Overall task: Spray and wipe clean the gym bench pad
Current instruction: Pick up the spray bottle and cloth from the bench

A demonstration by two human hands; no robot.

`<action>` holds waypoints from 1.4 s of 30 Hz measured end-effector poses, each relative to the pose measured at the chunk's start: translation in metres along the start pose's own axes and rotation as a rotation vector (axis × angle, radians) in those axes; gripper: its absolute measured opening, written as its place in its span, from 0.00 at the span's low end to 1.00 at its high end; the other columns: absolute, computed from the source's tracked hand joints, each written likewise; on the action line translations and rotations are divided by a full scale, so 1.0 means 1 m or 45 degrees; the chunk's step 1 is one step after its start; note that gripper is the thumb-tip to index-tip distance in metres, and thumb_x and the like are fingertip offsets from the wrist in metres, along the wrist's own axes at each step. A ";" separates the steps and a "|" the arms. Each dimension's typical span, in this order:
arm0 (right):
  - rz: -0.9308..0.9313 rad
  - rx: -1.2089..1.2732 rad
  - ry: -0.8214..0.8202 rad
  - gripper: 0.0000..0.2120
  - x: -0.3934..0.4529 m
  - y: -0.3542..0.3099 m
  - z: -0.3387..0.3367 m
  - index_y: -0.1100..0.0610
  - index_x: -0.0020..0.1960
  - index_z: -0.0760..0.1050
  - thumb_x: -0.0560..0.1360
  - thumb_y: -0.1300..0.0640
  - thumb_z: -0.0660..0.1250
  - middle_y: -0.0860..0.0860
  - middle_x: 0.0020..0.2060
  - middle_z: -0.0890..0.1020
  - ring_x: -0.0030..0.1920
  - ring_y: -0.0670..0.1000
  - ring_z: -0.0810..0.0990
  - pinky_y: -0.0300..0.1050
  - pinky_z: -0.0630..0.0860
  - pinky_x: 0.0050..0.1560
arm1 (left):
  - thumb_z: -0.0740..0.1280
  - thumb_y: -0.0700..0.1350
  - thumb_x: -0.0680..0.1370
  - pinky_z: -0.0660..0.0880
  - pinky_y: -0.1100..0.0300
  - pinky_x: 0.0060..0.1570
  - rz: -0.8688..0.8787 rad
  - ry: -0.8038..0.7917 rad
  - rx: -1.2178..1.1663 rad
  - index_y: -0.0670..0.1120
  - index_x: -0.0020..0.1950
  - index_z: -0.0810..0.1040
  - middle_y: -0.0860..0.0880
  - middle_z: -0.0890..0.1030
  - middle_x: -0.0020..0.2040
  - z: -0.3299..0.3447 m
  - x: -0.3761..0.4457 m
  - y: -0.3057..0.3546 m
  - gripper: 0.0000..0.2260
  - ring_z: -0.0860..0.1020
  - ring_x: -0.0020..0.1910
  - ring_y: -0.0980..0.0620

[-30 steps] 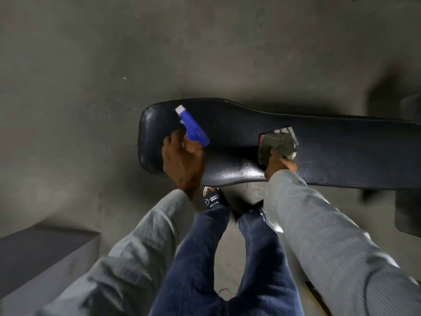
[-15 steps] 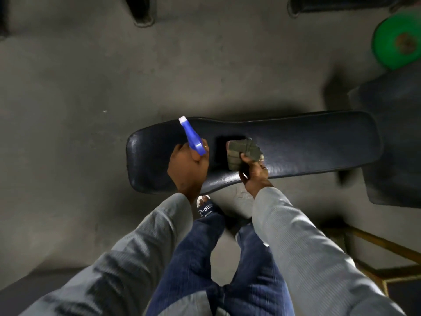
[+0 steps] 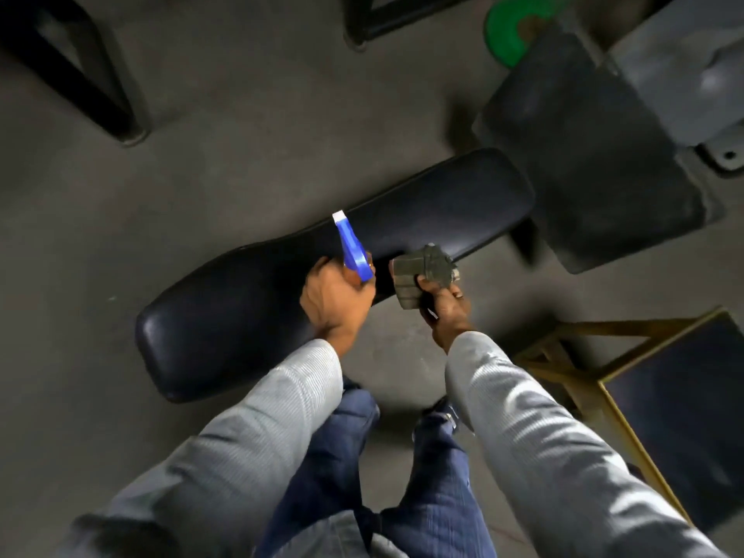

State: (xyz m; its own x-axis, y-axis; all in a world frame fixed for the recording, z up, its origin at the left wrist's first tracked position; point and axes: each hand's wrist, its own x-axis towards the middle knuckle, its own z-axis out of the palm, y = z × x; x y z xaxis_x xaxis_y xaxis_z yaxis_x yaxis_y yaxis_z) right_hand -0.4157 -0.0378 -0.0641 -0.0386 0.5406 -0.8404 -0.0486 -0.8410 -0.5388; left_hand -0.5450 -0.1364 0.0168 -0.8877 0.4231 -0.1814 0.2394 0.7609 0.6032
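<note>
Gym bench pad (image 3: 249, 312), long axis running from near-left to far-right. The left hand (image 3: 334, 300) grips a blue spray bottle (image 3: 353, 251) over the pad's middle, nozzle pointing away. The right hand (image 3: 445, 306) holds a folded grey cloth (image 3: 420, 271) at the near edge, just right of the bottle and nearer the unwiped far end.

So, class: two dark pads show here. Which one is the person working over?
The long narrow bench pad: both hands are above it, left hand gripping the spray bottle, right hand gripping the cloth. The broader pad lies untouched.
</note>
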 end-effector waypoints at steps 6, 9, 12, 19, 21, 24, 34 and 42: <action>-0.091 0.183 0.090 0.21 0.005 -0.049 -0.118 0.58 0.69 0.82 0.77 0.64 0.78 0.54 0.57 0.86 0.49 0.50 0.84 0.42 0.79 0.42 | 0.78 0.57 0.75 0.78 0.47 0.49 0.194 -0.159 0.006 0.42 0.46 0.84 0.39 0.86 0.49 0.061 -0.070 0.091 0.17 0.83 0.52 0.32; -0.120 0.291 0.184 0.21 0.011 -0.064 -0.180 0.58 0.68 0.83 0.76 0.64 0.79 0.57 0.60 0.87 0.55 0.55 0.86 0.49 0.85 0.50 | 0.78 0.57 0.76 0.77 0.48 0.48 0.294 -0.249 0.007 0.41 0.46 0.83 0.38 0.86 0.49 0.092 -0.111 0.133 0.18 0.83 0.52 0.32; -0.134 0.398 0.273 0.21 0.016 -0.075 -0.243 0.60 0.67 0.84 0.74 0.65 0.80 0.61 0.61 0.88 0.62 0.62 0.87 0.61 0.86 0.62 | 0.77 0.59 0.75 0.79 0.46 0.49 0.393 -0.350 0.035 0.43 0.46 0.83 0.38 0.86 0.49 0.126 -0.152 0.168 0.19 0.83 0.52 0.33; -0.159 0.602 0.428 0.16 0.017 -0.080 -0.383 0.59 0.63 0.84 0.76 0.66 0.78 0.57 0.50 0.89 0.46 0.59 0.86 0.51 0.85 0.41 | 0.76 0.61 0.76 0.78 0.49 0.49 0.666 -0.580 0.058 0.45 0.48 0.84 0.41 0.86 0.50 0.201 -0.244 0.232 0.18 0.84 0.54 0.35; -0.162 0.671 0.491 0.18 0.020 -0.075 -0.416 0.60 0.65 0.84 0.76 0.66 0.78 0.58 0.53 0.88 0.47 0.59 0.86 0.53 0.88 0.44 | 0.76 0.61 0.77 0.77 0.49 0.49 0.699 -0.638 0.053 0.45 0.48 0.84 0.41 0.86 0.51 0.220 -0.270 0.244 0.18 0.83 0.55 0.35; -0.146 0.716 0.611 0.20 0.029 -0.063 -0.456 0.60 0.67 0.84 0.75 0.66 0.79 0.60 0.61 0.88 0.53 0.58 0.86 0.61 0.86 0.61 | 0.76 0.59 0.77 0.76 0.49 0.50 0.749 -0.732 0.061 0.44 0.49 0.84 0.40 0.86 0.52 0.244 -0.303 0.256 0.18 0.83 0.56 0.34; -0.062 0.626 0.682 0.18 0.051 -0.037 -0.519 0.61 0.69 0.82 0.80 0.68 0.73 0.56 0.56 0.86 0.51 0.55 0.85 0.55 0.84 0.62 | 0.76 0.59 0.77 0.80 0.49 0.46 0.866 -0.855 0.141 0.45 0.46 0.83 0.43 0.86 0.47 0.302 -0.347 0.252 0.17 0.84 0.49 0.36; 0.007 0.043 0.954 0.25 0.046 -0.031 -0.531 0.59 0.70 0.79 0.74 0.61 0.79 0.57 0.64 0.84 0.65 0.58 0.82 0.48 0.76 0.72 | 0.76 0.59 0.76 0.76 0.52 0.47 0.899 -0.820 0.256 0.47 0.48 0.84 0.43 0.84 0.49 0.319 -0.361 0.249 0.15 0.83 0.50 0.38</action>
State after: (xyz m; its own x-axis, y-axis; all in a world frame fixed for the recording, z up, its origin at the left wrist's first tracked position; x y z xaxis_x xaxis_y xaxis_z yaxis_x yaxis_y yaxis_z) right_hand 0.1136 0.0026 -0.1174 0.6503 0.3677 -0.6648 -0.0816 -0.8362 -0.5423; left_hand -0.0397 0.0572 -0.0154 -0.1439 0.9562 -0.2550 0.7492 0.2736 0.6031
